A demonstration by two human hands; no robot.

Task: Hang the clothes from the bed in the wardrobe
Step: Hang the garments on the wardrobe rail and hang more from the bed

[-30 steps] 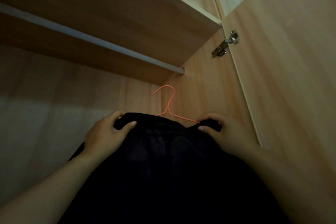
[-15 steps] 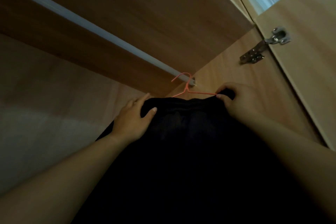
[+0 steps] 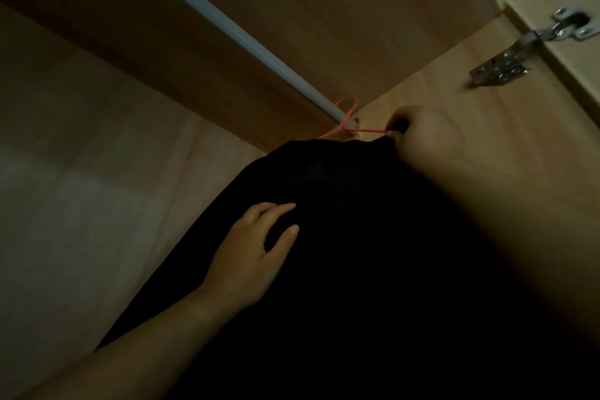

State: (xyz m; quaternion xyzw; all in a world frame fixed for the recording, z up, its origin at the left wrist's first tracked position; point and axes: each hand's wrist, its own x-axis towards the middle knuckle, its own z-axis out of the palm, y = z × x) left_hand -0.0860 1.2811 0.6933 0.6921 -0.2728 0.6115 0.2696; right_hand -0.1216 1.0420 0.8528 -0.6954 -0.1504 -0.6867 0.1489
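The thin orange wire hanger [image 3: 349,120] is sitting at the right end of the white metal rail [image 3: 227,23] — the black cloth garment [image 3: 357,253] is draping below it, left hand [image 3: 250,256] lying on its front, right hand [image 3: 428,136] pinching its top corner.

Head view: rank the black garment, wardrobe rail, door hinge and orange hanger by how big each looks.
1. black garment, fills the lower frame
2. wardrobe rail, a long diagonal bar
3. door hinge
4. orange hanger, only its hook and one arm show; the garment hides the rest, so this ranks the visible part only
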